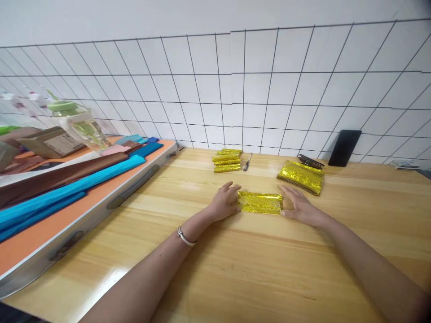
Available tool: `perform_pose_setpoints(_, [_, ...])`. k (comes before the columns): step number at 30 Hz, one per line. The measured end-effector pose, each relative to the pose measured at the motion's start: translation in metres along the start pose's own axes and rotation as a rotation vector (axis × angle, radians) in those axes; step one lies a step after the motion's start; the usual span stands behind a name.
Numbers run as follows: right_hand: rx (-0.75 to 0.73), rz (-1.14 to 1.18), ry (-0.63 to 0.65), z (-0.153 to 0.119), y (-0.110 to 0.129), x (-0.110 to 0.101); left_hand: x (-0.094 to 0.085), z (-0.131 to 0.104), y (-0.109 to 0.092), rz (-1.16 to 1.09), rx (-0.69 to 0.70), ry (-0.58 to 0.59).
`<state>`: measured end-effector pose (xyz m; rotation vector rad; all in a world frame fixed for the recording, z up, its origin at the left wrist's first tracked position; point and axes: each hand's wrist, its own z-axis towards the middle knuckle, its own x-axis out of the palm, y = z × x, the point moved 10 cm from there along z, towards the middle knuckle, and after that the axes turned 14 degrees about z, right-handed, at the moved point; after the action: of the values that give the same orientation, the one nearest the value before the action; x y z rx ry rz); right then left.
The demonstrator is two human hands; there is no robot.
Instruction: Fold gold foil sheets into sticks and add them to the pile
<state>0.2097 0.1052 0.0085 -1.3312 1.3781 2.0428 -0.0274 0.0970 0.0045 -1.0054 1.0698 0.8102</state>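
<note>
A flat gold foil piece (259, 202) lies on the wooden table (249, 269) between my two hands. My left hand (225, 202) is at its left end, thumb and fingers apart. At the right end is my right hand (296, 204), its fingers also spread, with the fingertips at the foil's edge. Behind my left hand sits a group of gold foil rolls or folded strips (227, 161). A stack of gold foil sheets (301, 177) rests behind my right hand.
A pen (248, 162) lies beside the foil rolls. A black phone (345, 148) leans against the tiled wall, near a dark object (310, 161). At left, an orange surface (101, 202) holds coloured fabric strips, a green-lidded bottle (82, 121) and a brown package (54, 141).
</note>
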Motion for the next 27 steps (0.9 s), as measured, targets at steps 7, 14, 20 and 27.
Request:
perform_pose_setpoints(7, [-0.276,-0.168,0.027,-0.012,0.059,0.010,-0.018,-0.022,-0.060,0.185,0.398,-0.022])
perform_pose_setpoints(14, [-0.404,-0.204,0.090,-0.019,0.082,0.030,-0.011,-0.030,-0.070,0.233,0.524,0.072])
perform_pose_setpoints(20, [-0.371,-0.201,0.121,-0.019,0.074,0.038,-0.002,-0.029,-0.068,0.229,0.524,0.122])
perform_pose_setpoints(27, [-0.295,-0.150,0.171,-0.014,0.068,0.040,-0.001,-0.029,-0.066,0.263,0.531,0.130])
